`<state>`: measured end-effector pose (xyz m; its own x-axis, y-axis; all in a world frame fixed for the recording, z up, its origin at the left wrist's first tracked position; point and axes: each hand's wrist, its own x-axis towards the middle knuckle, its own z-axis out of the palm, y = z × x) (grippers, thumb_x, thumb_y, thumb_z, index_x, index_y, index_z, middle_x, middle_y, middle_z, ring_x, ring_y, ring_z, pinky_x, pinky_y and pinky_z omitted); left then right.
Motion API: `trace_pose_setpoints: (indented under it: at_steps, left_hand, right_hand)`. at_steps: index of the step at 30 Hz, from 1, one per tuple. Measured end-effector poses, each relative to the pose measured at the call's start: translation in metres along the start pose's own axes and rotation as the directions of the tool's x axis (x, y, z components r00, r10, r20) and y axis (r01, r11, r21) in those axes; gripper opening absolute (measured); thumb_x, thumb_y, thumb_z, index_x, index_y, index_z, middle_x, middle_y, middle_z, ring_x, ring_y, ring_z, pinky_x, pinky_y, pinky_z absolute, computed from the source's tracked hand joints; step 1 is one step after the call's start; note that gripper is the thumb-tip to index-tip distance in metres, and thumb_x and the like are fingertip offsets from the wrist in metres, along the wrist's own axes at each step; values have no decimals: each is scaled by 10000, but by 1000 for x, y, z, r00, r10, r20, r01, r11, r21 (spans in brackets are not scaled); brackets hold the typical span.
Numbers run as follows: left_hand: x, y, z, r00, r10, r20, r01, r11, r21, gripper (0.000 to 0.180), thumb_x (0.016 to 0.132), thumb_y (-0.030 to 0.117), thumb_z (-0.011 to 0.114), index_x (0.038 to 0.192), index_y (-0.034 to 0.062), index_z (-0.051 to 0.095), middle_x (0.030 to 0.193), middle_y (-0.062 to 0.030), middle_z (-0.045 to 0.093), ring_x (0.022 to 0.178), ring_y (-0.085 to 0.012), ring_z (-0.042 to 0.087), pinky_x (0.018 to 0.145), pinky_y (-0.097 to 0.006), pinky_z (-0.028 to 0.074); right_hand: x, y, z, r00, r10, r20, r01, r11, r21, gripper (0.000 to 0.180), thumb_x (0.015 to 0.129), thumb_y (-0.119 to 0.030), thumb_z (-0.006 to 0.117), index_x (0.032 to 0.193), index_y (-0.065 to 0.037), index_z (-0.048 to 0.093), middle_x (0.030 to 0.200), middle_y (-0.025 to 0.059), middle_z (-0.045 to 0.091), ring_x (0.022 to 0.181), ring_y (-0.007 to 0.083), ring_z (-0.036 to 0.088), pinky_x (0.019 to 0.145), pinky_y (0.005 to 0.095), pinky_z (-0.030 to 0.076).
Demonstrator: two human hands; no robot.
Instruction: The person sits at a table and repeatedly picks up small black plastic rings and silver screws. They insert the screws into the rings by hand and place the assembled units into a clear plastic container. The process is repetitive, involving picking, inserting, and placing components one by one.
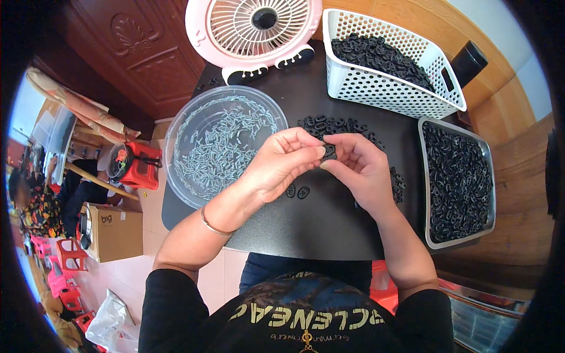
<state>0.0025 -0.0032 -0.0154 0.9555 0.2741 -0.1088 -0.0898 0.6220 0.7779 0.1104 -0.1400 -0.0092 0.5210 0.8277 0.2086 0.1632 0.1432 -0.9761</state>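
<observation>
My left hand [282,163] and my right hand [364,170] meet above the black table [294,226]. Between their fingertips is a small black oval plastic piece [329,152]. The left thumb and forefinger pinch at its left side, where anything smaller is hidden. My right thumb and forefinger grip its other edge. Beyond the hands lies a loose heap of similar black pieces [335,125], partly covered by the fingers. Two single oval pieces [303,192] rest just below the left hand. More of them [398,185] are scattered beside the right wrist.
At left stands a clear round tub [172,176] of small silvery metal pieces. A pink fan [197,35] is behind it. The white perforated basket [376,97] and metal tray [425,176] hold many black pieces. Another person [44,203] sits far left, near a cardboard box [120,235].
</observation>
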Motion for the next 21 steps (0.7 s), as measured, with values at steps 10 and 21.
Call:
trace_pose_setpoints:
  at_steps: [10,21]
  left_hand:
    - [-2,6,1,997,-47,56,44,997,57,236,785,5,607,980,55,484,738,-22,586,703,-88,569,649,-206,467]
    - [-2,8,0,995,-8,96,-1,996,94,339,787,-20,591,1082,26,431,749,-40,582,711,-97,576,642,-205,485]
  right_hand:
    - [0,2,-1,977,-213,-30,197,942,-271,324,614,-56,748,918,-49,636,723,38,578,613,92,570,559,216,467]
    - [-1,-4,-1,972,-236,-17,218,920,-326,316,600,-57,749,898,-59,642,695,37,583,577,91,558,523,221,444]
